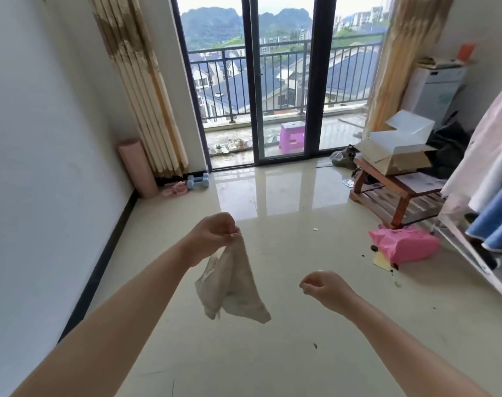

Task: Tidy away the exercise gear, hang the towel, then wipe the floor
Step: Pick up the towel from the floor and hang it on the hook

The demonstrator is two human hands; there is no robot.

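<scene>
A pale cloth hangs in the air above the floor, pinched at one top corner by the left hand, so its folds drop loose and open out below. Held that way, it looks ready to be shaken flat or taken by a second corner. The right hand is near the cloth but apart from it, fingers curled and holding nothing, probably placed to catch the free edge. By the far wall the exercise gear sits together: a rolled pink mat stands upright against the wall, with blue dumbbells beside it. Crumbs and a pink bag lie on the floor to the right, so wiping seems not yet done.
</scene>
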